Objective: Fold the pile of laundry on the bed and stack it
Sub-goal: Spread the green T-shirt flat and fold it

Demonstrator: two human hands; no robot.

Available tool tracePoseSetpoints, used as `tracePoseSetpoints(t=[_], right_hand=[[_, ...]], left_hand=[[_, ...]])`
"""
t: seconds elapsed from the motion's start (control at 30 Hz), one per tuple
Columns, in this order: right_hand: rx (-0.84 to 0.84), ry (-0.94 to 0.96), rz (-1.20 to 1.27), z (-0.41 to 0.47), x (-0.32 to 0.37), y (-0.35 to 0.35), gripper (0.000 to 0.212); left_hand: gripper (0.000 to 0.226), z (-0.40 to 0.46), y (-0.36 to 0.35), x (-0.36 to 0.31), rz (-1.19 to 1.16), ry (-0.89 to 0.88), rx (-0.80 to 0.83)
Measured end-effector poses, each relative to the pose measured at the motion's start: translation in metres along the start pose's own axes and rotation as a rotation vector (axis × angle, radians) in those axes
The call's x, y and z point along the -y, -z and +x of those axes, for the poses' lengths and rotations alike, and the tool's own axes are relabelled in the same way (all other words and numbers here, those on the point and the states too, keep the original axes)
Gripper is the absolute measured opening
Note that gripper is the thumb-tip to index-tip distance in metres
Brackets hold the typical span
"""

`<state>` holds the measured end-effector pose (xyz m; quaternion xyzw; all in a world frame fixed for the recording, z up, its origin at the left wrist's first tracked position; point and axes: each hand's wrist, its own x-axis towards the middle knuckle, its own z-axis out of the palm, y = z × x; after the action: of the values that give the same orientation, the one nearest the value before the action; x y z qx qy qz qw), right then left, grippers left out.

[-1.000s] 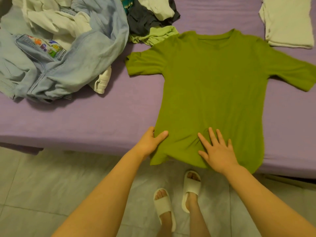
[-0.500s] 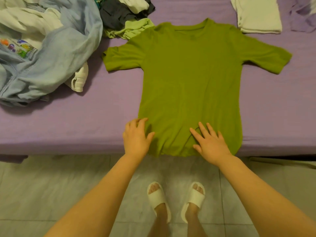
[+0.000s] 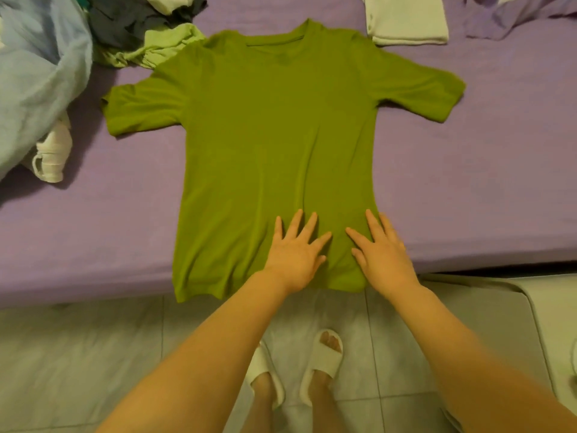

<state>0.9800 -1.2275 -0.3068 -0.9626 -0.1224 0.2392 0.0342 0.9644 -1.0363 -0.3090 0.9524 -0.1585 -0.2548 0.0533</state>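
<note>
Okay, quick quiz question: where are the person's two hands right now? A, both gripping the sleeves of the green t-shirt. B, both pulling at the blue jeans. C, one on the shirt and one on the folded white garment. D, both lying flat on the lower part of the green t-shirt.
D: the left hand and right hand lie with fingers spread on the green t-shirt near its hem.

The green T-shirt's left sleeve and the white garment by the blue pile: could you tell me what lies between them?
In the head view, only bare purple sheet separates the sleeve from the white garment.
</note>
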Motion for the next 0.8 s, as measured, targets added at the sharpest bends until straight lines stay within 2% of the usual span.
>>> tracePoseSetpoints(t=[0.13,0.27,0.3,0.47,0.6,0.73,0.8], right_hand=[[-0.120,-0.091,0.184,0.012,-0.005,0.001,0.045],[-0.163,-0.170,0.594,0.017,-0.010,-0.005,0.038],[-0.189,-0.175,0.621,0.013,-0.015,-0.007,0.036],[-0.231,-0.207,0.532,-0.004,-0.040,-0.009,0.040],[-0.189,-0.091,0.294,-0.005,-0.029,-0.013,0.051],[-0.177,-0.142,0.515,-0.011,-0.030,-0.022,0.047],[-0.228,-0.128,0.469,-0.017,-0.030,-0.022,0.048]], left_hand=[[0.053,0.019,0.006,-0.013,0.018,0.004,0.039],[0.051,0.026,0.008,-0.020,-0.014,0.044,0.009],[0.052,0.026,0.009,-0.021,-0.025,0.051,0.000],[0.056,0.033,0.011,-0.034,-0.035,0.030,-0.015],[0.059,0.038,0.006,-0.048,-0.050,0.016,0.058],[0.063,0.037,0.002,-0.048,-0.073,0.022,0.067],[0.063,0.037,0.003,-0.047,-0.067,0.014,0.073]])
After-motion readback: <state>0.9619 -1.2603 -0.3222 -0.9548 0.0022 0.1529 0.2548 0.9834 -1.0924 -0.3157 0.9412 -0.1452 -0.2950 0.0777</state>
